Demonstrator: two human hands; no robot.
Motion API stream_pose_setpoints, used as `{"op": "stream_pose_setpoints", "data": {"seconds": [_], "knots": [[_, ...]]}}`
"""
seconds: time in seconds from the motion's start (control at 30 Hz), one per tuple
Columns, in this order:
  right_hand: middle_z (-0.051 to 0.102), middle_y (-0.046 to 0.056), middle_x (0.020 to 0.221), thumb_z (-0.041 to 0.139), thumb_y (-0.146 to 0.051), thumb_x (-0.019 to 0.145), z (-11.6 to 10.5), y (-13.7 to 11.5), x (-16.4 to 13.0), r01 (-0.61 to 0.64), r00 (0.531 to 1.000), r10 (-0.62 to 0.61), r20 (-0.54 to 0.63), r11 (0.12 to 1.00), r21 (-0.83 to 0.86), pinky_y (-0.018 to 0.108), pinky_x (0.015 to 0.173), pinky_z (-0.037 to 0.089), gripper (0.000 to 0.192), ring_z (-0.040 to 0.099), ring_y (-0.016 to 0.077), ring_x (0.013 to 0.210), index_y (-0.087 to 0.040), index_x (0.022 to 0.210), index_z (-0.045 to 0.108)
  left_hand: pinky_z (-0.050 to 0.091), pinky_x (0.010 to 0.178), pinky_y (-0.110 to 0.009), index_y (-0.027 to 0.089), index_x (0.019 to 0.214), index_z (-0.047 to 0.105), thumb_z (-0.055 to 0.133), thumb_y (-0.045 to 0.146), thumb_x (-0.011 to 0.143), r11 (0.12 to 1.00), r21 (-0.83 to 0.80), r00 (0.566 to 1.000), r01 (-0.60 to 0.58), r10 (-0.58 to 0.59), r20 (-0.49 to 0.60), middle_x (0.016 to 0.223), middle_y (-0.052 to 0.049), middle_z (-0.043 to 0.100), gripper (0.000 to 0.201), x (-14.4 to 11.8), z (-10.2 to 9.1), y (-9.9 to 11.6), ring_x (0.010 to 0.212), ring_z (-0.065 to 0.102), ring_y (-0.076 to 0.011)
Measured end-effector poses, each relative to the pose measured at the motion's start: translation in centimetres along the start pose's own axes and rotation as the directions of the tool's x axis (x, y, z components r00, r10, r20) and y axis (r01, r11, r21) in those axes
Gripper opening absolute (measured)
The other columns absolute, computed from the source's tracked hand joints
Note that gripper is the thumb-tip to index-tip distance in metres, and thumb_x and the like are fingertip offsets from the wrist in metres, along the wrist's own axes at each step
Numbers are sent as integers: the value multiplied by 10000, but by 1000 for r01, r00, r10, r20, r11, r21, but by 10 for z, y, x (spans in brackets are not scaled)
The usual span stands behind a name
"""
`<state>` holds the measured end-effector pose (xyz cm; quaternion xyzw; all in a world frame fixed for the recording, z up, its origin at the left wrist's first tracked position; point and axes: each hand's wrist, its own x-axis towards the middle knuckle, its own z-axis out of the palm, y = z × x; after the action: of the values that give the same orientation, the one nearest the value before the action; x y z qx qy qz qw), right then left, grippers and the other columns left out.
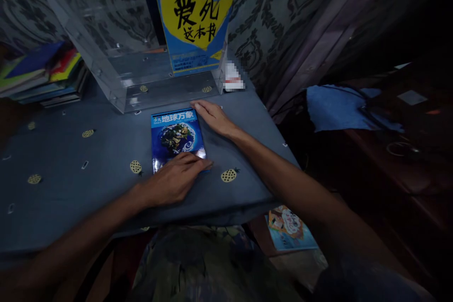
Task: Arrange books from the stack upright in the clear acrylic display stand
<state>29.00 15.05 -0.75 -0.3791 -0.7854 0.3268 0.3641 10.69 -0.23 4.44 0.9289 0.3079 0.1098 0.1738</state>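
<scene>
A blue book (177, 137) with a globe on its cover lies closed on the cloth-covered table. My left hand (177, 174) rests flat across its lower part, fingers stretched toward the right edge and covering the bottom of the cover. At the upper right corner of the book is my right hand (214, 118), its fingers extended and the tips touching the corner. Behind the book stands a clear acrylic rack (116, 96). A blue book with a yellow heart (194, 14) stands upright in it.
A stack of books (46, 75) sits at the table's left back. A partly blurred white item (233, 77) lies behind the rack's right end. Below the table's front right edge is another colourful book (290, 229). Light blue cloth (336, 106) lies to the right, near a patterned curtain (255, 33).
</scene>
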Motion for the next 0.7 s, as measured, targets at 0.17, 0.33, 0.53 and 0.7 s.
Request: {"op": "stream_pose_setpoints", "data": {"seconds": [0.17, 0.33, 0.53, 0.7], "knots": [[677, 110, 1324, 351, -469, 1033, 3, 3, -2, 53, 999, -53, 7, 994, -94, 463, 1097, 457, 470, 610, 245, 1255, -190, 1291, 626, 492, 1060, -420, 161, 1386, 475, 378, 58, 940, 994, 104, 1000, -21, 20, 10, 1297, -121, 666, 468, -7, 6, 7, 1253, 593, -226], [433, 196, 1566, 458, -365, 996, 9, -6, -14, 127, 984, -90, 153, 958, -257, 490, 1198, 342, 491, 398, 273, 1468, -107, 1409, 523, 432, 1119, -434, 114, 1443, 434, 370, 34, 919, 972, 235, 1000, 22, -17, -24, 1380, -162, 627, 534, -16, 22, 24, 1363, 520, -230], [308, 203, 1633, 448, -383, 1008, 11, -26, -40, 152, 967, -65, 245, 922, -357, 569, 1209, 299, 526, 302, 306, 1518, -117, 1462, 451, 413, 1128, -439, 86, 1399, 492, 370, 23, 935, 939, 322, 987, 118, -76, -139, 1407, -142, 620, 484, -19, 44, 39, 1372, 513, -254], [339, 194, 1623, 385, -423, 1035, 4, -42, -82, 201, 953, -92, 289, 904, -376, 577, 1214, 293, 526, 299, 286, 1522, -134, 1471, 437, 402, 1140, -446, 101, 1373, 531, 396, 36, 935, 939, 308, 978, 151, -96, -186, 1411, -141, 618, 463, -21, 51, 41, 1366, 523, -254]]}}
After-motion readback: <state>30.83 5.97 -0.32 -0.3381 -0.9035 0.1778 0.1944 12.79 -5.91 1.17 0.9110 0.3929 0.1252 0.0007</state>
